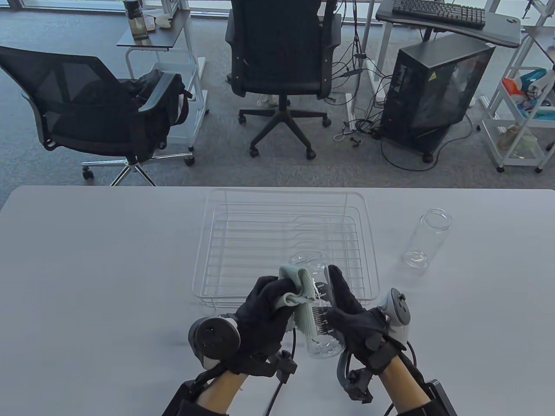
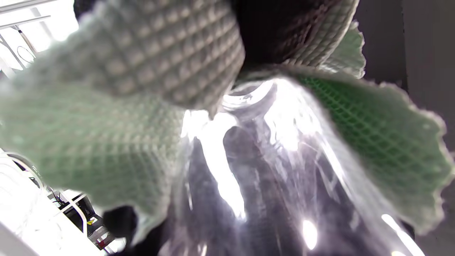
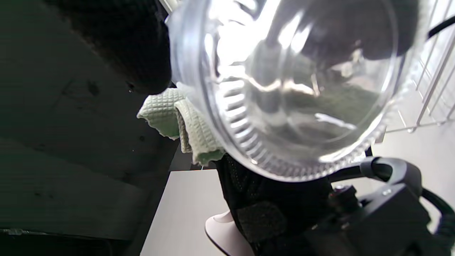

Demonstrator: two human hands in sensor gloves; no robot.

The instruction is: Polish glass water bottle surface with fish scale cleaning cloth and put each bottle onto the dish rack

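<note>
A clear glass bottle (image 1: 320, 312) with printed measuring marks is held tilted above the table's near edge, its mouth pointing away toward the rack. My right hand (image 1: 347, 314) grips its right side. My left hand (image 1: 269, 307) holds the pale green fish scale cloth (image 1: 299, 288) against the bottle's left side. The left wrist view is filled by the cloth (image 2: 106, 117) draped over the bottle (image 2: 256, 177). In the right wrist view, the bottle's round base (image 3: 291, 85) looms close with the cloth (image 3: 185, 124) behind it. A second glass bottle (image 1: 427, 238) stands upright on the table at the right.
A white wire dish rack (image 1: 286, 242) with nothing in it sits mid-table just beyond my hands. Past the table's far edge are two office chairs (image 1: 282, 65), a computer tower (image 1: 433, 91) and a white trolley (image 1: 520, 112).
</note>
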